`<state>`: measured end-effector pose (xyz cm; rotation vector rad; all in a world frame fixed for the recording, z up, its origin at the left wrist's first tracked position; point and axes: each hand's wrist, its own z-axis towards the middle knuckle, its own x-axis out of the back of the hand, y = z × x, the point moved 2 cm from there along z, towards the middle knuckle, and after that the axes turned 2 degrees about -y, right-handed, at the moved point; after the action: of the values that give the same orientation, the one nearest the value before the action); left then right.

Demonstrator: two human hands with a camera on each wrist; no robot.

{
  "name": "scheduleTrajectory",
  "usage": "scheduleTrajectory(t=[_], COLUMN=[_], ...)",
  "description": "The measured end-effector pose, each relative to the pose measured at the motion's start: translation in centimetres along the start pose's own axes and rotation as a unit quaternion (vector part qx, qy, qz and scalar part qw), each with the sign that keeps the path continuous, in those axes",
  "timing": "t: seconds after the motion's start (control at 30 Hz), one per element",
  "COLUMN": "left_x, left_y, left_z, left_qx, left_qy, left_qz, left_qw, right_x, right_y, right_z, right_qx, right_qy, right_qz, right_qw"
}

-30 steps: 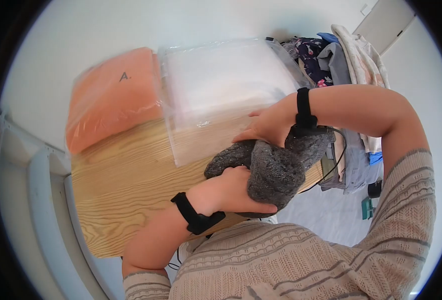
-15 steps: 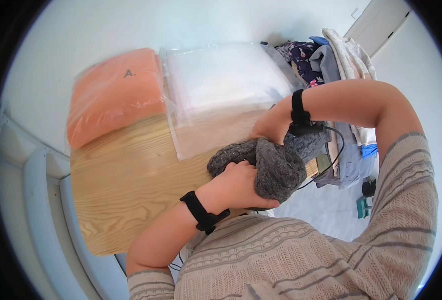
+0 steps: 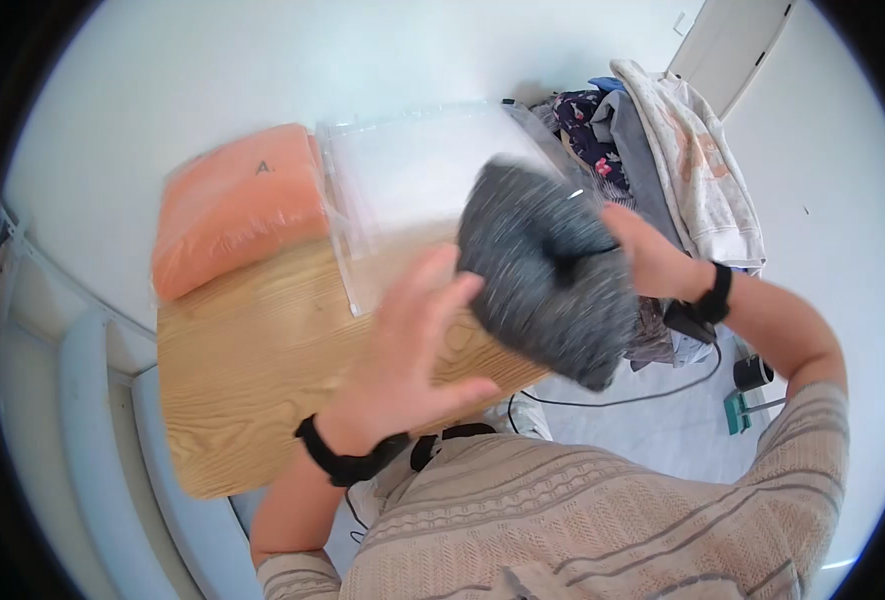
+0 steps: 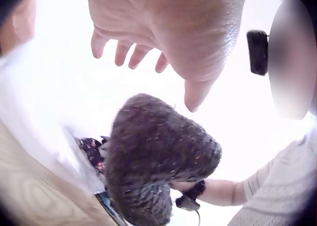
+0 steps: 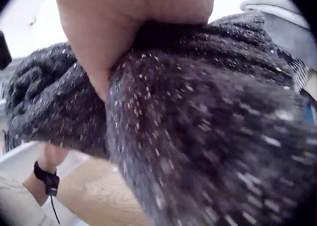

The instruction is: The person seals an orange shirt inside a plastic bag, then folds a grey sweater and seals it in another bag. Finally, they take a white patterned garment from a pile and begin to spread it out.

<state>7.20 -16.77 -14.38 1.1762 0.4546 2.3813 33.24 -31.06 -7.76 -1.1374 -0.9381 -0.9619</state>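
A dark grey speckled knit garment (image 3: pixel 538 300), folded into a thick bundle, is held up over the table's right end. My right hand (image 3: pixel 658 255) grips its right side; in the right wrist view the thumb (image 5: pixel 96 62) presses into a fold of the knit. My left hand (image 3: pixel 388 365) is off to the left of the bundle, fingers spread and thumb out, holding nothing. The left wrist view has a gap between this hand (image 4: pixel 168 28) and the bundle (image 4: pixel 153 142). The right fingertips are hidden behind the knit.
On the wooden table (image 3: pixel 253 390) lie an orange item in a clear bag (image 3: pixel 238 220) and, beside it, a flat clear bag (image 3: pixel 418 150). A heap of clothes (image 3: pixel 693 180) stands at the right. A cable (image 3: pixel 623 403) hangs by the floor, near a green dustpan (image 3: pixel 736 412).
Both hands were on the bundle near the table's front right edge. My left hand has let go and moved left; my right hand has lifted and turned the garment.
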Motion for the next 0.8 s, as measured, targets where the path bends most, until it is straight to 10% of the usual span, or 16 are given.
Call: scheduleTrajectory(t=[0.1, 0.23, 0.43, 0.57, 0.67, 0.8], left_x=[2.1, 0.9, -2.8, -4.1, -4.5, -5.1], left_y=[-4.0, -11.1, -14.2, -8.1, -5.4, -9.7], left_z=[-2.2, -5.2, -5.5, -2.0, -0.8, -0.7], left_qx=[0.170, 0.212, 0.252, 0.201, 0.251, 0.115], left_qy=[0.034, -0.132, -0.251, -0.346, -0.428, -0.259], left_qz=[0.004, 0.150, 0.151, 0.207, -0.124, -0.025], left_qw=[0.985, 0.957, 0.922, 0.893, 0.860, 0.959], right_x=[-0.8, -7.1, -17.0, -19.0, -16.7, -16.6], right_y=[1.6, 1.8, 1.3, 2.2, 0.2, 0.6], right_z=[-5.4, -10.0, -11.6, -11.9, -11.7, -13.6], right_qx=[-0.110, -0.274, -0.189, -0.179, -0.161, -0.141], right_qy=[0.206, 0.466, 0.507, 0.501, 0.468, 0.461], right_qz=[0.269, 0.574, 0.749, 0.781, 0.762, 0.775], right_qw=[0.934, 0.614, 0.383, 0.328, 0.419, 0.408])
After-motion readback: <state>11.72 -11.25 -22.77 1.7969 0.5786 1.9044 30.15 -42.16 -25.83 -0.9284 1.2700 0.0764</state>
